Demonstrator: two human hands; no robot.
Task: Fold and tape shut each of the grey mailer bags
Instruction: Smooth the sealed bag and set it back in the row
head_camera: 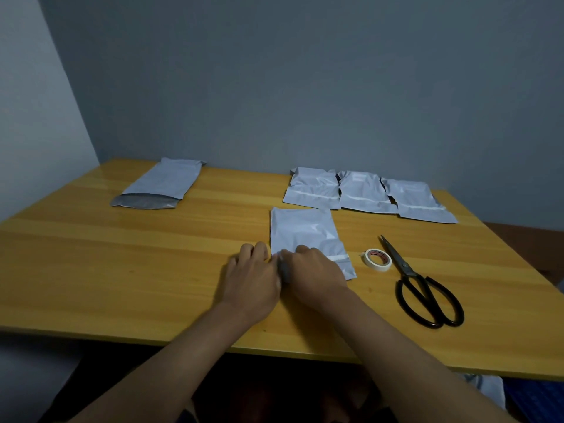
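Note:
A grey mailer bag (305,232) lies flat in the middle of the wooden table (122,264), with a white strip across its near end. My left hand (251,276) presses at the bag's near left corner. My right hand (314,270) lies over the bag's near edge, fingers curled on the flap. Three folded grey mailer bags (364,192) sit in a row at the back right, each with a white strip. One unsealed mailer bag (161,184) lies at the back left, its dark inner flap open toward me.
A roll of white tape (377,259) lies just right of the bag. Black scissors (418,285) lie further right, blades pointing away. Grey walls rise behind and left of the table. The table's front edge runs below my forearms.

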